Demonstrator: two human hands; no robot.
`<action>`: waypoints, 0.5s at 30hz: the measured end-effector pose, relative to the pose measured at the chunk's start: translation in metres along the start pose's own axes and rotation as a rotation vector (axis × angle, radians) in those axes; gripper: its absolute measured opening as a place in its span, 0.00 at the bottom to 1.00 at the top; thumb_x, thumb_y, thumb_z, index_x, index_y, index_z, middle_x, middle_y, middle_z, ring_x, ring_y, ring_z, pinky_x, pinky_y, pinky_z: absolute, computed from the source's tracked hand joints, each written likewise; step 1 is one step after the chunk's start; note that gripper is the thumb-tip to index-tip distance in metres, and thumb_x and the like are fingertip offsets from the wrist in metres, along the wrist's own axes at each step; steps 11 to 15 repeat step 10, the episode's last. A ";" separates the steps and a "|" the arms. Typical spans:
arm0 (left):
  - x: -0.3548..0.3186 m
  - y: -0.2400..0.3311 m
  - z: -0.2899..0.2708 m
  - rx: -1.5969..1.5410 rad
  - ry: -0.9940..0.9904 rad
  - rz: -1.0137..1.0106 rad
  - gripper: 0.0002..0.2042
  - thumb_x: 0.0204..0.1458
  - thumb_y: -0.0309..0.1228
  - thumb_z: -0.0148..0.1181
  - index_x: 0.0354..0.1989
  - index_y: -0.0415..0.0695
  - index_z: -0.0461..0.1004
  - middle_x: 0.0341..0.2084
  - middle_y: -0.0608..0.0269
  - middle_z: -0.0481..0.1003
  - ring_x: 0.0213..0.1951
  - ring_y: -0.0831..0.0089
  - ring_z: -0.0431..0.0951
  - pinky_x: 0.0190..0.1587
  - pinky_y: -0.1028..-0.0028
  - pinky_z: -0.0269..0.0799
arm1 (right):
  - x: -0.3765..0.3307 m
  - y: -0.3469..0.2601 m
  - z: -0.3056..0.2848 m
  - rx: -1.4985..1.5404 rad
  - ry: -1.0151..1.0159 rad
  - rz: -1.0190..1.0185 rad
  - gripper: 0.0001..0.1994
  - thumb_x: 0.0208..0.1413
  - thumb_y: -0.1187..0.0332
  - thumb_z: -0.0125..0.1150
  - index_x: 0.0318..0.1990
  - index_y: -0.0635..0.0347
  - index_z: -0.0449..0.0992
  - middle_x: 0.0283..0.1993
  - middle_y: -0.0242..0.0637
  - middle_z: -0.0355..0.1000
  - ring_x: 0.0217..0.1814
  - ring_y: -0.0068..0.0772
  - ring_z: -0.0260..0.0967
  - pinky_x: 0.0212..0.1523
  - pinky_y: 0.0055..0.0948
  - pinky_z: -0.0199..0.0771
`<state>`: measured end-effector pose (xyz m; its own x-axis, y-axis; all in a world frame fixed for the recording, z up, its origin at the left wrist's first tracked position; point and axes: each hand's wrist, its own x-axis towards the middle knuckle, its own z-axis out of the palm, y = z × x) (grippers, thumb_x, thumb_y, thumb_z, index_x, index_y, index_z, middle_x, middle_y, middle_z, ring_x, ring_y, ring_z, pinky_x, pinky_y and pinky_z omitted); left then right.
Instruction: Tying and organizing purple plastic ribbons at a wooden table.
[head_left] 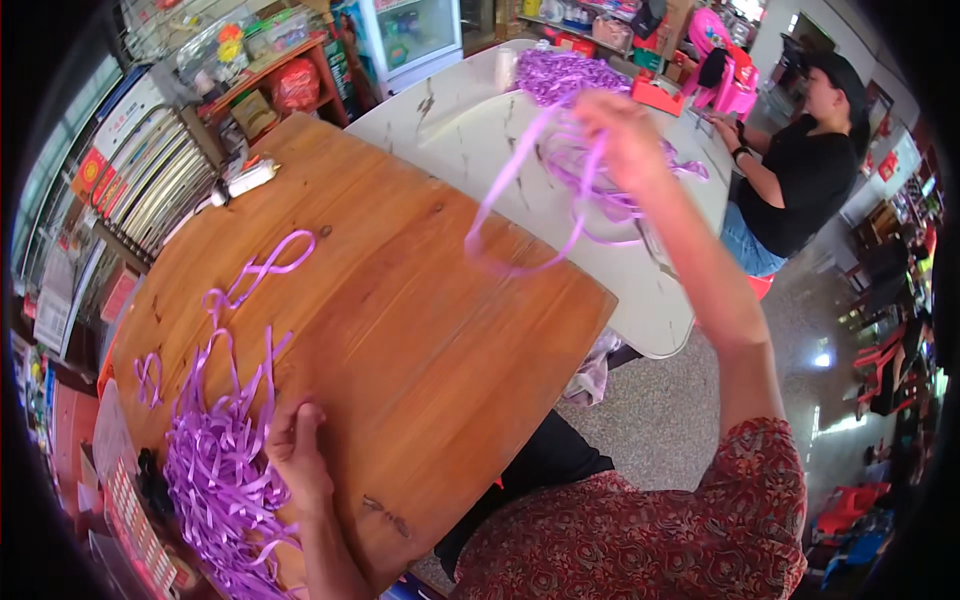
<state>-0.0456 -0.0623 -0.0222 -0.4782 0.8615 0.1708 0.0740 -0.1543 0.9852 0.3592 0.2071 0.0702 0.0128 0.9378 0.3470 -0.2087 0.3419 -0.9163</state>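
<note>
My right hand [625,145] is raised over the white marbled table, closed on a purple ribbon [490,215] that hangs from it in a wide loop. Motion blurs the lower end of the loop. Low over the wooden table, my left hand [300,455] has its fingers curled in beside a heap of purple ribbons [215,470]; whatever lies in those fingers is hidden. A looped strand of ribbon [270,265] trails away from that heap. Beneath and behind my right hand, more purple ribbons [570,75] are piled on the white table.
The wooden table [400,290] meets the white table [450,115]. A white device [248,178] lies on the wood's far left edge. Across the white table a person in black [815,170] sits near pink plastic chairs [735,85]. Packed shelves and a glass-door fridge [405,40] stand behind.
</note>
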 end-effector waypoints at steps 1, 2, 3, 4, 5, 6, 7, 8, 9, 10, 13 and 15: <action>-0.002 0.001 0.005 0.100 -0.025 0.068 0.05 0.54 0.24 0.54 0.35 0.37 0.75 0.25 0.66 0.72 0.30 0.78 0.70 0.35 0.79 0.66 | 0.019 -0.006 -0.023 -0.175 0.057 -0.137 0.11 0.51 0.69 0.60 0.42 0.61 0.77 0.36 0.32 0.75 0.33 0.19 0.68 0.36 0.20 0.67; -0.004 0.002 0.008 0.206 -0.045 0.129 0.04 0.53 0.23 0.54 0.33 0.37 0.75 0.25 0.65 0.72 0.29 0.75 0.71 0.35 0.77 0.66 | 0.030 -0.015 -0.045 -0.494 0.136 -0.283 0.15 0.52 0.66 0.60 0.47 0.61 0.75 0.42 0.35 0.75 0.40 0.26 0.70 0.44 0.23 0.68; -0.003 0.004 0.013 0.411 -0.074 0.320 0.03 0.51 0.21 0.56 0.33 0.38 0.75 0.24 0.62 0.72 0.28 0.71 0.72 0.33 0.75 0.66 | 0.045 -0.021 -0.068 -0.944 0.219 -0.493 0.19 0.52 0.62 0.61 0.50 0.59 0.73 0.46 0.41 0.74 0.48 0.33 0.69 0.49 0.26 0.66; -0.002 0.006 0.019 0.622 -0.109 0.503 0.04 0.48 0.20 0.58 0.32 0.39 0.75 0.23 0.59 0.73 0.27 0.67 0.72 0.31 0.73 0.67 | 0.050 -0.029 -0.095 -1.313 0.211 -0.666 0.22 0.51 0.60 0.62 0.53 0.59 0.70 0.50 0.46 0.71 0.52 0.40 0.68 0.51 0.32 0.66; 0.000 0.005 0.024 0.723 -0.145 0.634 0.06 0.43 0.19 0.60 0.31 0.41 0.76 0.22 0.55 0.72 0.26 0.60 0.72 0.29 0.67 0.66 | 0.045 -0.032 -0.096 -1.584 0.214 -0.811 0.26 0.47 0.63 0.64 0.56 0.55 0.68 0.54 0.49 0.67 0.56 0.46 0.65 0.53 0.37 0.65; 0.000 0.007 0.024 0.798 -0.227 0.711 0.07 0.40 0.21 0.63 0.30 0.42 0.75 0.22 0.57 0.71 0.25 0.61 0.71 0.29 0.65 0.66 | 0.035 -0.033 -0.086 -1.666 0.265 -0.834 0.27 0.46 0.66 0.65 0.56 0.55 0.67 0.56 0.49 0.65 0.56 0.50 0.64 0.54 0.38 0.65; -0.003 0.009 0.023 0.806 -0.288 0.733 0.07 0.40 0.21 0.63 0.30 0.41 0.75 0.24 0.58 0.72 0.28 0.60 0.72 0.31 0.66 0.67 | 0.030 -0.019 -0.072 -1.619 0.225 -0.889 0.26 0.47 0.66 0.64 0.56 0.56 0.68 0.55 0.48 0.66 0.57 0.47 0.65 0.55 0.37 0.65; -0.006 0.013 0.022 0.801 -0.352 0.759 0.07 0.41 0.21 0.63 0.30 0.41 0.75 0.25 0.59 0.73 0.30 0.59 0.73 0.33 0.66 0.68 | 0.027 -0.006 -0.059 -1.503 0.108 -0.857 0.25 0.48 0.66 0.64 0.56 0.57 0.68 0.56 0.47 0.66 0.57 0.46 0.65 0.56 0.37 0.64; -0.006 0.010 0.021 0.828 -0.326 0.740 0.07 0.41 0.21 0.63 0.30 0.41 0.75 0.25 0.59 0.73 0.30 0.59 0.73 0.33 0.66 0.68 | 0.022 0.007 -0.049 -1.411 0.003 -0.819 0.25 0.49 0.66 0.63 0.56 0.57 0.68 0.56 0.46 0.67 0.57 0.44 0.65 0.57 0.37 0.64; -0.007 0.008 0.020 0.809 -0.391 0.740 0.08 0.40 0.22 0.65 0.31 0.41 0.75 0.26 0.59 0.74 0.30 0.59 0.73 0.33 0.65 0.68 | 0.027 0.019 -0.035 -1.379 -0.022 -0.827 0.25 0.49 0.66 0.63 0.56 0.57 0.68 0.56 0.46 0.67 0.57 0.44 0.65 0.57 0.37 0.64; -0.007 0.008 0.020 0.809 -0.391 0.740 0.08 0.40 0.22 0.65 0.31 0.41 0.75 0.26 0.59 0.74 0.30 0.59 0.73 0.33 0.65 0.68 | 0.027 0.019 -0.035 -1.379 -0.022 -0.827 0.25 0.49 0.66 0.63 0.56 0.57 0.68 0.56 0.46 0.67 0.57 0.44 0.65 0.57 0.37 0.64; -0.007 0.008 0.020 0.809 -0.391 0.740 0.08 0.40 0.22 0.65 0.31 0.41 0.75 0.26 0.59 0.74 0.30 0.59 0.73 0.33 0.65 0.68 | 0.027 0.019 -0.035 -1.379 -0.022 -0.827 0.25 0.49 0.66 0.63 0.56 0.57 0.68 0.56 0.46 0.67 0.57 0.44 0.65 0.57 0.37 0.64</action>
